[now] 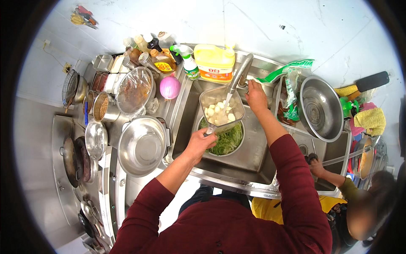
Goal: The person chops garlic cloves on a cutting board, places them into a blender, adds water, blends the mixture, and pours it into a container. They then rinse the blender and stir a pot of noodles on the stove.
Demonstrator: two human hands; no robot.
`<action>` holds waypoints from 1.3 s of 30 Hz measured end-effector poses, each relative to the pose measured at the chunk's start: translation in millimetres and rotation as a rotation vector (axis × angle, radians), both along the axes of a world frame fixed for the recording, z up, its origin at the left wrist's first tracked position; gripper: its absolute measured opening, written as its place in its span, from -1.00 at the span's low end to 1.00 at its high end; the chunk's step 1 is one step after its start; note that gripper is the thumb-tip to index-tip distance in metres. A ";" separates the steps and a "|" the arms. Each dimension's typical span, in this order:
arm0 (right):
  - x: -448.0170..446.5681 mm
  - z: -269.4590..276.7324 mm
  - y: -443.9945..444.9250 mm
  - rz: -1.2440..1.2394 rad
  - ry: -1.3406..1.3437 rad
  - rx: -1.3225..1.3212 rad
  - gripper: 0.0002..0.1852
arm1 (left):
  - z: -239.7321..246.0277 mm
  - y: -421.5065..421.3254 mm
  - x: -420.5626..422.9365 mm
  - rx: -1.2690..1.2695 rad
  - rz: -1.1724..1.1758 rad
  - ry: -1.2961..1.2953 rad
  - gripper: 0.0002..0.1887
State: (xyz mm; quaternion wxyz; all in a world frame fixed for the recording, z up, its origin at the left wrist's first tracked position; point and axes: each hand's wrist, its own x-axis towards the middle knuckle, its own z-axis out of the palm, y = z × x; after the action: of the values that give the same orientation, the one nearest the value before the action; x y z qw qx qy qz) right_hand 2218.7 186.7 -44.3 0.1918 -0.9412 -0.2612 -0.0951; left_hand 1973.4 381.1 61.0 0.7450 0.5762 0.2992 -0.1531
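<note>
My left hand [200, 143] grips the handle of a clear square plastic scoop [222, 92]. Peeled garlic cloves [219, 111] lie inside it under running water. That stream falls from the spout of a metal faucet [240, 73]. My right hand [257, 96] is at the faucet's base, by its lever; the fingers cover what they touch, so I cannot tell whether they grip it. Below the scoop, a round bowl [243, 135] of shredded green vegetable [229, 139] sits in the steel sink [253, 149], partly hidden by the scoop.
A yellow detergent jug [213, 62] and a spray bottle [190, 67] stand behind the sink. Left are a purple onion [170, 87], a steel basin [144, 146] and a plastic-covered bowl [134, 90]. Another basin [320, 108] leans at right. A co-worker's hand [316, 167] is over the second sink.
</note>
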 end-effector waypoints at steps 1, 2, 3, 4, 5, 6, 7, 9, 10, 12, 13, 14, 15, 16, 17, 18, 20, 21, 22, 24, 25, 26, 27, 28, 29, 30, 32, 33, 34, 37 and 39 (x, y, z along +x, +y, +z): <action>-0.1 0.3 -0.2 0.003 -0.004 0.002 -0.32 | 0.6 -0.2 -0.1 -0.001 0.005 -0.002 -0.73; -0.3 0.4 -0.4 0.004 0.004 -0.004 -0.32 | 0.8 -0.4 -0.4 -0.003 0.004 -0.002 -0.73; -0.4 0.5 -0.8 0.011 -0.003 -0.001 -0.32 | 0.7 -0.4 -0.6 -0.006 0.007 -0.004 -0.72; -0.4 0.4 -1.2 0.015 0.000 -0.005 -0.32 | 0.3 -0.3 -0.7 -0.011 0.012 -0.013 -0.72; -0.2 0.1 -1.5 0.016 0.002 -0.011 -0.32 | -0.2 -0.1 -0.6 -0.013 0.010 -0.008 -0.72; 0.2 -0.4 -1.7 0.018 0.001 -0.017 -0.32 | -0.8 0.1 -0.6 -0.017 0.011 -0.007 -0.72; 0.5 -1.3 -1.7 0.017 0.000 -0.026 -0.32 | -1.2 0.3 -0.8 -0.015 0.011 -0.004 -0.72; 1.3 -3.8 -1.6 0.010 -0.003 -0.046 -0.32 | -1.3 0.3 -1.4 -0.025 0.015 -0.007 -0.72; 1.7 -5.2 -1.5 0.004 -0.004 -0.058 -0.33 | -0.9 0.0 -1.7 -0.023 0.019 -0.002 -0.72; 2.1 -7.9 -1.4 -0.002 -0.003 -0.071 -0.33 | 0.7 -0.4 -1.9 -0.024 0.020 -0.004 -0.71; 2.2 -9.1 -1.5 -0.002 0.000 -0.073 -0.33 | 1.6 -0.7 -1.9 -0.017 0.022 -0.002 -0.71; 2.3 -10.0 -1.6 -0.002 0.002 -0.075 -0.33 | 2.6 -0.9 -1.8 -0.022 0.022 -0.002 -0.70; 2.3 -10.7 -1.7 0.004 -0.003 -0.071 -0.33 | 3.4 -1.3 -1.9 -0.023 0.021 -0.001 -0.70; 2.5 -11.2 -1.8 0.010 -0.008 -0.067 -0.33 | 3.9 -1.6 -1.9 -0.022 0.022 -0.008 -0.70; 2.5 -11.5 -2.0 0.002 0.007 -0.080 -0.33 | 4.1 -1.8 -1.8 -0.021 0.022 -0.003 -0.69; 2.5 -11.7 -2.2 0.014 -0.002 -0.053 -0.33 | 3.9 -1.9 -1.8 -0.018 0.023 -0.007 -0.69; 1.8 -12.2 -2.8 0.005 0.027 -0.038 -0.34 | 2.9 -1.5 -2.0 -0.016 0.026 -0.010 -0.68; 1.4 -12.6 -3.4 0.004 0.018 -0.028 -0.36 | 2.2 -1.3 -1.9 -0.018 0.026 -0.011 -0.68; 0.6 -13.2 -4.3 -0.001 0.016 -0.023 -0.38 | 1.5 -1.2 -2.3 -0.020 0.029 -0.011 -0.68; -0.2 -14.5 -5.8 -0.004 0.010 0.008 -0.41 | 0.9 -0.9 -2.7 -0.016 0.022 -0.017 -0.67; -0.1 -15.1 -6.3 -0.002 0.005 0.034 -0.43 | 1.0 -0.9 -2.8 -0.010 0.022 -0.020 -0.67; 0.3 -15.7 -6.8 -0.005 -0.012 0.067 -0.45 | 1.4 -1.2 -2.9 -0.011 0.021 -0.016 -0.68; 1.3 -16.2 -6.4 -0.028 0.015 0.125 -0.48 | 1.7 -1.6 -2.9 -0.009 0.023 -0.012 -0.68; 2.9 -16.6 -5.4 -0.056 0.030 0.192 -0.50 | 2.2 -1.9 -2.9 -0.004 0.025 -0.008 -0.68; 4.4 -17.1 -4.2 -0.113 0.096 0.235 -0.52 | 2.6 -2.2 -3.5 -0.019 0.031 -0.010 -0.70; 6.8 -17.5 -1.7 -0.116 0.052 0.322 -0.58 | 2.8 -2.4 -4.2 -0.031 0.038 -0.012 -0.71; 11.1 -18.9 3.6 -0.215 0.123 0.419 -0.64 | 2.5 -3.5 -6.4 -0.040 0.044 -0.017 -0.73; 13.3 -19.6 6.2 -0.231 0.152 0.439 -0.62 | 2.4 -3.7 -8.3 -0.034 0.046 -0.019 -0.74; 14.6 -20.7 9.1 -0.279 0.236 0.430 -0.59 | 2.3 -4.0 -10.7 -0.034 0.044 -0.042 -0.74; 19.1 -26.2 17.1 -0.387 0.355 0.733 -0.62 | 4.4 -4.9 -20.6 -0.062 0.083 -0.028 -0.75; 20.4 -30.6 20.6 -0.438 0.324 0.669 -0.67 | 8.4 -6.3 -26.5 -0.025 0.078 -0.006 -0.76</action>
State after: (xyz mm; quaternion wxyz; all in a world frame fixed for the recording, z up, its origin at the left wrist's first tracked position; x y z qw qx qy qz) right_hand 2239.1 207.2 -74.9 0.5003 -0.8631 0.0235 -0.0641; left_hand 1946.8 374.8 69.4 0.7583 0.5554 0.3173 -0.1258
